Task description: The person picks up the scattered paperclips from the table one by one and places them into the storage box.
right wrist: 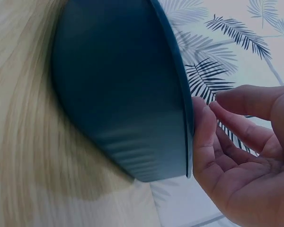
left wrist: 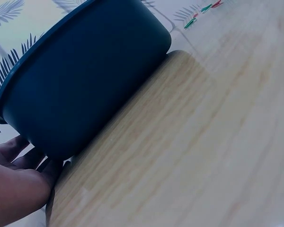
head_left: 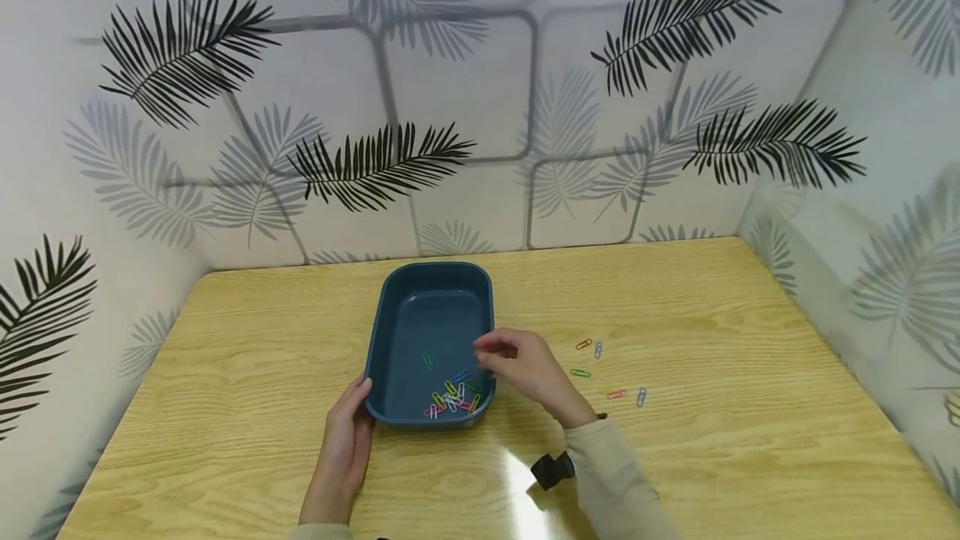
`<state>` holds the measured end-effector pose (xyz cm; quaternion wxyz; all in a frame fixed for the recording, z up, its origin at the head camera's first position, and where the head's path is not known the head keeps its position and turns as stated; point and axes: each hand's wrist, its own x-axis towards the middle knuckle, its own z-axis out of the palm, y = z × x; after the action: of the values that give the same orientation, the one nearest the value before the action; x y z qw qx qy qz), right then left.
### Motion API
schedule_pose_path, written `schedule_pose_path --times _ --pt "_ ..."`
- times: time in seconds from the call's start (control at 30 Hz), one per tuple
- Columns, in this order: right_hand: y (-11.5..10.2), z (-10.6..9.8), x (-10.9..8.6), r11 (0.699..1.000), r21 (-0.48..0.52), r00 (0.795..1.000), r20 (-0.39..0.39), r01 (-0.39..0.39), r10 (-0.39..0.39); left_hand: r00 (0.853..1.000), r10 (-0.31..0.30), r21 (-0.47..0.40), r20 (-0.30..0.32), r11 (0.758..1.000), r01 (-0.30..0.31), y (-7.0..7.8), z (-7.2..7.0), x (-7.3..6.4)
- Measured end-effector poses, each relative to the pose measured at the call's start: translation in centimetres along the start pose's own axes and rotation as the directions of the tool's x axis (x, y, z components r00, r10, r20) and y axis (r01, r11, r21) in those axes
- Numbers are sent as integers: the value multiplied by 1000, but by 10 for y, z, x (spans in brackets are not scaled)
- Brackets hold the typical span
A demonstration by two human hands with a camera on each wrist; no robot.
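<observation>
A dark blue plastic tray (head_left: 429, 267) with raised sides and rounded corners sits on the table. Several coloured paper clips (head_left: 450, 398) lie heaped at its near end, and a green paper clip (head_left: 427, 362) lies apart from them. My left hand (head_left: 347, 432) grips the near left corner, thumb at the rim and fingers against the outer wall, as the left wrist view shows. Over the tray's right rim is my right hand (head_left: 528, 365). In the right wrist view its thumb and index fingertips (right wrist: 222, 98) are close together, with no clip visible between them.
Right of the tray, several loose paper clips lie scattered on the wooden table (head_left: 712, 323), among them an orange paper clip (head_left: 583, 344) and a blue paper clip (head_left: 641, 397). A leaf-patterned wall (head_left: 465, 207) stands behind the table. A black object (head_left: 551, 471) is by the right sleeve.
</observation>
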<state>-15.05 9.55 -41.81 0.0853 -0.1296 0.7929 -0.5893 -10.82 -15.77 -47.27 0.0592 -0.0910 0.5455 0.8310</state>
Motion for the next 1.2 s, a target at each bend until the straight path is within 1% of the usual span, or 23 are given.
schedule_pose_path --times 0.1,0.27,0.4,0.53,0.67,0.77,0.83,0.9,1.0,1.03,1.2 --pt "4 -7 -2 1000 14 1000 -13 -5 5 1000 -1 -1 0 1000 1 0 0 0" --pt "12 -21 -5 1000 -22 1000 -30 -7 7 1000 5 4 13 1000 -5 0 0 0" --pt "22 -35 -10 993 -117 999 -29 -28 24 1000 3 1 9 1000 -3 0 1 1" --pt "33 -51 -18 975 -214 999 -12 -53 51 1000 4 1 12 1000 -4 0 1 1" --pt "39 -64 -28 956 -281 995 10 -89 96 1000 3 1 14 1000 -3 1 0 0" --pt "41 -68 -33 922 -368 992 -2 -117 125 1000 -2 -4 6 1000 2 1 -1 0" --pt "39 -67 -34 887 -440 989 -25 -142 146 1000 -4 -9 1 1000 4 2 -2 0" --pt "36 -65 -36 851 -505 988 -31 -145 150 1000 -5 -10 -2 1000 5 2 -2 0" --pt "35 -60 -38 806 -571 986 -33 -154 165 1000 -2 -7 -3 1000 2 2 -1 -1" --pt "35 -59 -39 796 -586 985 -30 -153 168 1000 -1 -4 -2 1000 1 2 -1 -1" --pt "36 -56 -41 765 -622 982 -32 -167 188 1000 5 -4 4 1000 -5 2 -1 0"
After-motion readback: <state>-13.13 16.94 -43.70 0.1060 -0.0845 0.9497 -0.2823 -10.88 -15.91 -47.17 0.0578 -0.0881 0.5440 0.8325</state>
